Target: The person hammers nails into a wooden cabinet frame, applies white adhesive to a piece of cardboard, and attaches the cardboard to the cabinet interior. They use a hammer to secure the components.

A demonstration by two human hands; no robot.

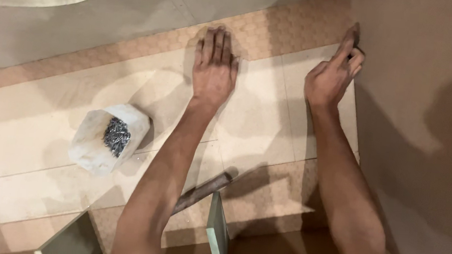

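Pale plywood sheets [269, 125] lie flat across a patterned floor [294, 29], with a tall brown panel [424, 106] rising along the right side and a curved offcut at the upper left. The left hand [215, 66] lies open, palm down and fingers spread, pressing the sheet near its far edge. The right hand [333, 74] is partly curled at the junction of sheet and upright panel, fingertips pinched as if on something small; whether it holds anything there I cannot tell.

A white, roughly cut container [108, 137] stands on the sheet to the left, well apart from both hands, with a heap of dark metal nails [117, 135] in it. Its walls look thin and its shape uneven, so a knock from the left forearm could probably tip it and scatter nails over the boards.

A hammer handle [204, 189] lies just beneath the left forearm, half hidden; an elbow drawn back could nudge it. Fingers set tight in the corner risk a pinch if the panel shifts.
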